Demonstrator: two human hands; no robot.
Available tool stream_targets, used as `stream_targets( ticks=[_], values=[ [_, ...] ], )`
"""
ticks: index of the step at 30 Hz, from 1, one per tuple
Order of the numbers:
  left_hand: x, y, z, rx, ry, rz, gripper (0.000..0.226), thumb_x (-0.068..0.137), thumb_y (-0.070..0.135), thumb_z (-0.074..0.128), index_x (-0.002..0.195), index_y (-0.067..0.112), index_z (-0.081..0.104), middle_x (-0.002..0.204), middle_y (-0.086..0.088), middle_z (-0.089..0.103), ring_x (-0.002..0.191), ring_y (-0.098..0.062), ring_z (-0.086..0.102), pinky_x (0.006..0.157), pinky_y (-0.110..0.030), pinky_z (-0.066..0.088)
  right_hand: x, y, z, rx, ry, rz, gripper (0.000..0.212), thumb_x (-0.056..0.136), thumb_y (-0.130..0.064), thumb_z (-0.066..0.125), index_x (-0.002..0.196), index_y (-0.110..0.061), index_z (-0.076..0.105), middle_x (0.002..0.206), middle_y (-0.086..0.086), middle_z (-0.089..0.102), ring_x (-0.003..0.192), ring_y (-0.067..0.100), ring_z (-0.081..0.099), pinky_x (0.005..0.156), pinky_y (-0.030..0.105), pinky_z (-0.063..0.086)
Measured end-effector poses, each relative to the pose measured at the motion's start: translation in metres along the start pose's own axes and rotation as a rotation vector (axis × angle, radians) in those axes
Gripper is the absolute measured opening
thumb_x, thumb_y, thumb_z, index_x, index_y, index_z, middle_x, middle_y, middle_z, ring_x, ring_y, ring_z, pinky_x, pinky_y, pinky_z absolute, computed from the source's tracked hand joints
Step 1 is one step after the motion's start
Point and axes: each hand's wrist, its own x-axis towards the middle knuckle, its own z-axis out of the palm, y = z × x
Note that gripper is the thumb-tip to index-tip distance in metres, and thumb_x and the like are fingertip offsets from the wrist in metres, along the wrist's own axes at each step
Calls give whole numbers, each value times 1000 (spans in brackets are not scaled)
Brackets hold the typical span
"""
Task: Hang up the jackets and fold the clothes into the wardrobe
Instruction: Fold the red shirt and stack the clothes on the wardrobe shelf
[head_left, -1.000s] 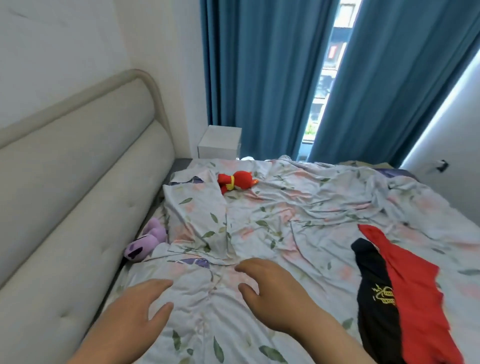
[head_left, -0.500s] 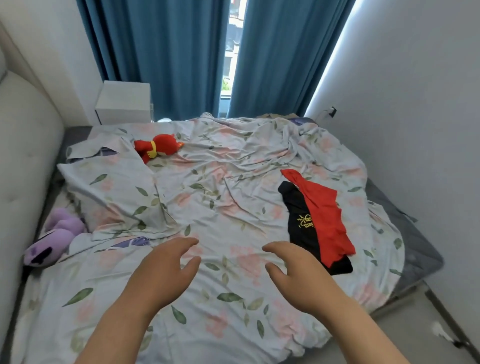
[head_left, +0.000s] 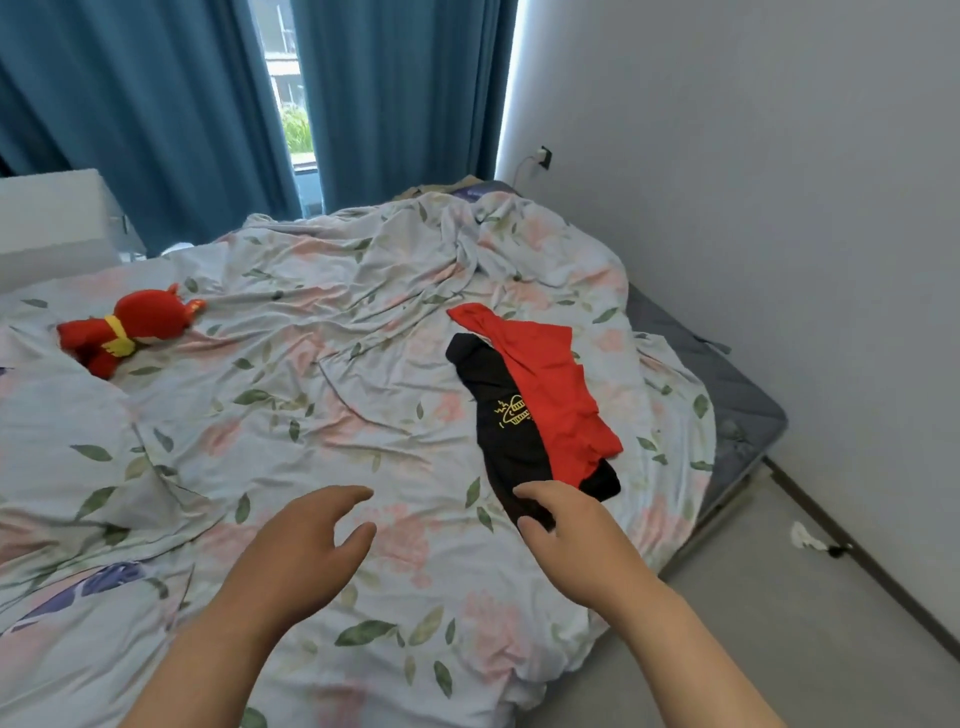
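Note:
A black garment (head_left: 498, 415) with a yellow print lies on the floral bed cover (head_left: 322, 395), right of centre. A red garment (head_left: 550, 395) lies partly over its right side. My right hand (head_left: 566, 540) hovers over the near end of the black garment with fingers loosely spread, holding nothing; whether it touches the cloth I cannot tell. My left hand (head_left: 306, 545) floats above the bed cover to the left, fingers relaxed and empty.
A red plush toy (head_left: 124, 327) lies at the left on the bed. A white bedside cabinet (head_left: 52, 218) stands at the far left before blue curtains (head_left: 156, 104). A white wall (head_left: 779, 208) runs along the right, with grey floor (head_left: 779, 597) beside the bed.
My view has swung right, from the headboard toward the wall. Both hands moved right with it, and my right hand has come over the near end of the black garment.

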Motion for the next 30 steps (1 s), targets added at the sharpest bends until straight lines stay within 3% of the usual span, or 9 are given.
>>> stream_targets(
  ticks=[3, 8, 13, 18, 21, 23, 26, 28, 30],
  values=[
    [51, 22, 39, 18, -71, 5, 43, 98, 41, 53, 140, 35, 49, 144, 18, 48, 127, -4, 49, 99, -25, 41, 37, 58, -6, 37, 27, 62, 42, 100, -26, 54, 142, -24, 52, 144, -11, 51, 133, 7, 44, 108, 21, 35],
    [146, 36, 127, 55, -179, 34, 45, 97, 41, 53, 142, 33, 47, 148, 17, 45, 134, -4, 42, 107, -24, 37, 112, 163, 10, 128, 96, 156, 40, 98, -21, 57, 137, -21, 56, 140, -8, 53, 129, 6, 47, 100, 13, 33],
    [228, 46, 234, 84, -219, 100, 67, 98, 42, 53, 156, 30, 22, 163, 17, 10, 150, -6, 15, 116, -22, 19, 182, 272, 54, 158, 98, 225, 39, 99, -11, 50, 137, -18, 56, 142, -6, 52, 132, 10, 46, 100, 15, 33],
    [300, 34, 340, 123, -334, 150, 78, 97, 42, 54, 159, 28, 9, 164, 16, -5, 151, -4, 9, 117, -21, 19, 237, 367, 110, 135, 81, 264, 43, 100, -7, 45, 143, -15, 51, 155, -4, 38, 144, 10, 32, 108, 13, 23],
    [345, 26, 392, 185, -408, 176, 83, 96, 44, 55, 159, 28, 5, 164, 15, -8, 151, -8, 13, 118, -27, 25, 276, 406, 133, 89, 142, 222, 50, 98, -12, 51, 148, -14, 44, 159, 2, 32, 146, 16, 29, 115, 22, 25],
    [374, 25, 420, 254, -449, 223, 85, 96, 44, 56, 159, 27, 1, 165, 11, -8, 152, -11, 9, 119, -28, 22, 303, 429, 144, 49, 154, 191, 57, 96, -18, 57, 150, -13, 39, 155, 8, 32, 143, 22, 33, 115, 29, 29],
    [420, 29, 452, 394, -388, 346, 89, 94, 47, 56, 159, 24, -1, 167, 1, -5, 153, -20, 7, 122, -38, 22, 334, 468, 158, -99, 179, 111, 58, 91, -33, 63, 141, -9, 49, 131, 11, 45, 120, 28, 49, 103, 38, 46],
    [449, 33, 466, 496, -296, 444, 89, 92, 52, 55, 159, 24, 2, 167, -3, 0, 152, -25, 10, 120, -40, 23, 342, 491, 167, -140, 282, 22, 52, 85, -40, 61, 126, -8, 61, 111, 9, 52, 96, 26, 57, 81, 39, 56],
    [473, 33, 477, 555, -204, 512, 87, 90, 57, 51, 159, 26, 8, 167, -4, 5, 152, -27, 13, 118, -40, 20, 343, 507, 177, -154, 378, -39, 47, 84, -41, 58, 119, -10, 62, 100, 9, 52, 81, 24, 56, 66, 36, 55]
  ],
)
